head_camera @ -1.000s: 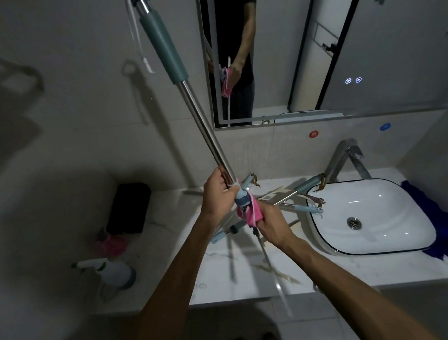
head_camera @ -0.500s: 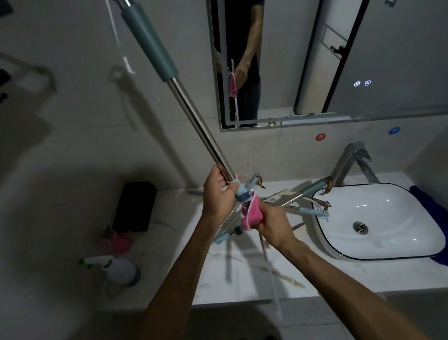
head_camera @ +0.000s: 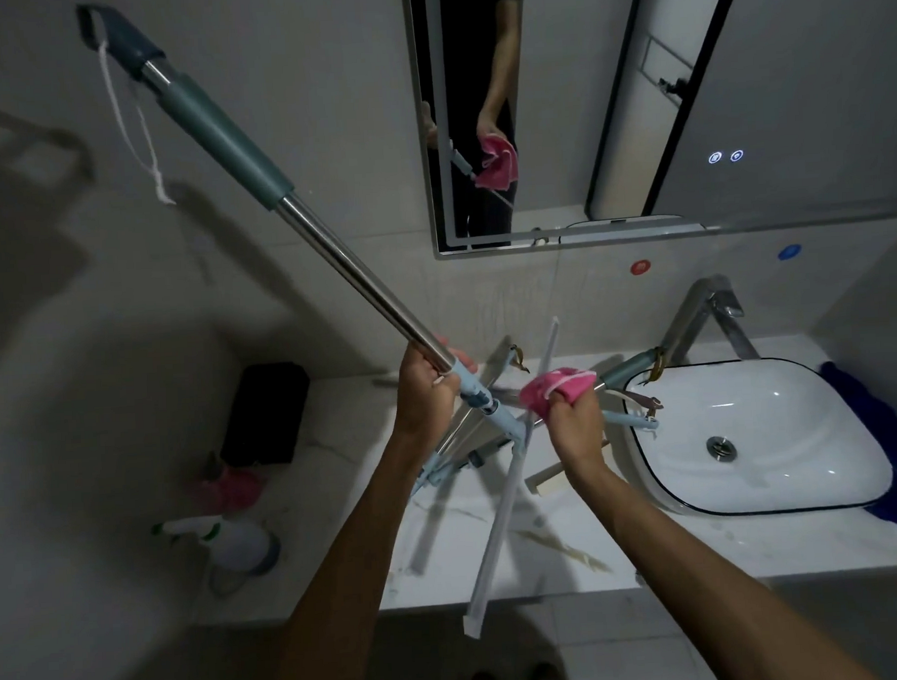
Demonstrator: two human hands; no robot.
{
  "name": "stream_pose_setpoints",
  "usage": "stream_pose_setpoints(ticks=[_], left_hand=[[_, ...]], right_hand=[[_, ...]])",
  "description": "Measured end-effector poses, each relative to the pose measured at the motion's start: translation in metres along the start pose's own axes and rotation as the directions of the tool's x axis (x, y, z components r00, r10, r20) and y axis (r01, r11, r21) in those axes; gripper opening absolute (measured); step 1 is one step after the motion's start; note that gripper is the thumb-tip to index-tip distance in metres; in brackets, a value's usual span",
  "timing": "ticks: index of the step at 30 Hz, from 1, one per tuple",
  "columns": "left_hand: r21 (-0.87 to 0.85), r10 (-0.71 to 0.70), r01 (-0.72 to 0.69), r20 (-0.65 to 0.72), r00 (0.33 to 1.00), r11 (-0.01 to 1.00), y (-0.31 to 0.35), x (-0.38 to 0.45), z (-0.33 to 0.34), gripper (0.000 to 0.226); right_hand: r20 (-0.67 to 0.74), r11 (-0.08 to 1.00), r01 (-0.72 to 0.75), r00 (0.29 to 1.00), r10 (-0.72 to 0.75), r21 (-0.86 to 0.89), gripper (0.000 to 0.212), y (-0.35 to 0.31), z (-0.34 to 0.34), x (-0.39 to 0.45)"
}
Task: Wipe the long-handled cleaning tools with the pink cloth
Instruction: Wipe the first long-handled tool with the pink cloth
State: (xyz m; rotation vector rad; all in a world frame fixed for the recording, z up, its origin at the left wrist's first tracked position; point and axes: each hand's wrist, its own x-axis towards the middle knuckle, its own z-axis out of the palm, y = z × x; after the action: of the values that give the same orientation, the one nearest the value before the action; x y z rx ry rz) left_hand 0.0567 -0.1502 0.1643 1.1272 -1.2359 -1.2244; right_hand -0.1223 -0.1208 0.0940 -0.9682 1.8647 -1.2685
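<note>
My left hand (head_camera: pixel 425 392) grips the steel pole of a long-handled squeegee (head_camera: pixel 330 265) near its lower joint. The pole slants up to the left, ending in a teal grip with a white cord. Its thin white blade (head_camera: pixel 501 533) crosses below my hands, tilted. My right hand (head_camera: pixel 573 416) holds the bunched pink cloth (head_camera: pixel 556 384) just right of the blade's upper part. Several other long-handled tools (head_camera: pixel 627 370) lie on the counter behind my hands, partly hidden.
A white basin (head_camera: pixel 759 439) with a chrome tap (head_camera: pixel 702 318) sits at the right of the marble counter (head_camera: pixel 651 547). A spray bottle (head_camera: pixel 229 542), a pink object and a black box (head_camera: pixel 264 414) stand at the left. A blue cloth (head_camera: pixel 893 443) lies at the far right. The mirror (head_camera: pixel 682 98) hangs above.
My right hand with the pink cloth has slid off the squeegee's joint to the right. The pole has tilted lower, bringing its teal end and cord into view.
</note>
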Motion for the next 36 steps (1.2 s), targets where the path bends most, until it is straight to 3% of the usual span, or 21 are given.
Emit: stream_pose_setpoints(ticks=[2,4,8,10,13,15,18,19,22,28,32,36], left_hand=[[0.01,0.014,-0.015,0.034,0.999,1.0,0.002,0.001,0.002,0.04],[0.019,0.04,-0.041,0.063,0.997,0.999,0.005,0.002,0.004,0.036],[0.026,0.055,-0.057,0.078,0.995,0.998,0.011,0.003,0.005,0.035],[0.026,0.037,-0.039,0.066,0.997,0.999,0.013,0.003,0.007,0.037],[0.017,0.039,-0.04,0.059,0.998,0.999,0.015,0.002,0.014,0.037],[0.012,0.04,-0.041,0.067,0.997,0.999,0.016,0.001,0.017,0.036],[0.014,0.031,-0.033,0.101,0.994,0.999,0.018,0.003,0.018,0.035],[0.016,0.031,-0.032,0.1,0.995,0.999,0.019,0.004,0.017,0.036],[0.019,0.02,-0.022,0.062,0.998,1.0,0.021,0.008,0.016,0.036],[0.021,0.008,-0.009,0.031,0.999,1.0,0.022,0.015,0.007,0.032],[0.096,-0.048,0.043,0.052,0.997,0.994,0.011,0.008,0.019,0.042],[0.163,-0.061,0.061,-0.005,0.998,0.985,0.005,0.004,0.028,0.05]], right_hand=[[-0.014,0.995,-0.063,0.998,0.064,0.074,0.02,-0.004,0.002,-0.002],[-0.124,0.973,-0.135,0.979,0.159,0.188,0.015,-0.006,0.003,-0.005],[-0.36,0.942,-0.071,0.913,0.194,0.328,0.057,-0.01,-0.008,-0.008],[-0.297,0.956,-0.098,0.937,0.183,0.277,0.061,-0.005,-0.011,-0.003],[0.018,0.949,-0.213,0.977,0.214,0.232,0.028,-0.008,-0.009,-0.001],[0.151,0.901,-0.288,0.956,0.251,0.324,0.032,-0.016,-0.006,-0.003],[0.129,0.763,-0.385,0.918,0.376,0.519,0.027,-0.021,-0.001,-0.002],[0.095,0.767,-0.372,0.919,0.382,0.523,0.022,-0.019,-0.001,-0.001],[-0.017,0.846,-0.256,0.954,0.299,0.468,0.013,-0.015,-0.005,0.003],[-0.034,0.932,-0.13,0.988,0.15,0.34,0.009,-0.022,-0.01,0.005],[0.072,0.989,0.012,0.997,-0.023,0.15,0.014,-0.035,-0.002,-0.006],[0.126,0.98,0.159,0.977,-0.174,0.123,0.043,-0.048,0.006,-0.02]])
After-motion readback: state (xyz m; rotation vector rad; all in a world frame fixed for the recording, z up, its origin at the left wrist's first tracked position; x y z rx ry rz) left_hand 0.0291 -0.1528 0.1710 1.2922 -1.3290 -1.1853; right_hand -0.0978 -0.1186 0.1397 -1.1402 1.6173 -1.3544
